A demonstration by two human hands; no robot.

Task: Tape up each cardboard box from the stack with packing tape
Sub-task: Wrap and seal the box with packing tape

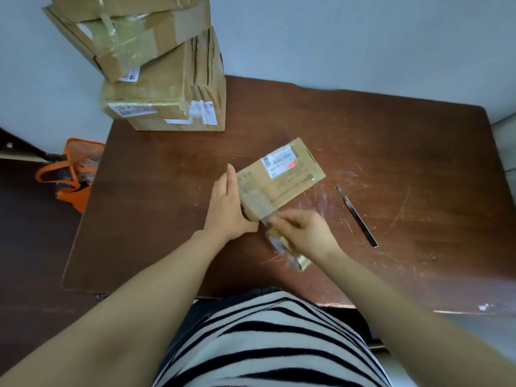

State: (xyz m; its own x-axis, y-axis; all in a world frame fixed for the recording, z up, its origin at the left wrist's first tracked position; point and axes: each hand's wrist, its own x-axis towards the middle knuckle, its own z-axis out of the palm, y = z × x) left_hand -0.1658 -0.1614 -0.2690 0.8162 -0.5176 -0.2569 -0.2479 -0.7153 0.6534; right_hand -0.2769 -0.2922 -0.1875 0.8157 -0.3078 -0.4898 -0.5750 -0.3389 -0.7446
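Observation:
A small flat cardboard box (282, 178) with a white shipping label lies slanted in the middle of the brown table (156, 191). My left hand (227, 205) rests flat with straight fingers against the box's left side, its thumb at the near corner. My right hand (304, 236) grips a roll of clear packing tape (290, 251) just below the box's near corner. A strip of tape runs from the roll up onto the box's near end. A stack of larger cardboard boxes (164, 79) stands at the table's back left.
A thin black blade or cutter (357, 216) lies on the table to the right of the box. An orange bag (74, 174) sits on the floor left of the table. A pale wall is behind the table.

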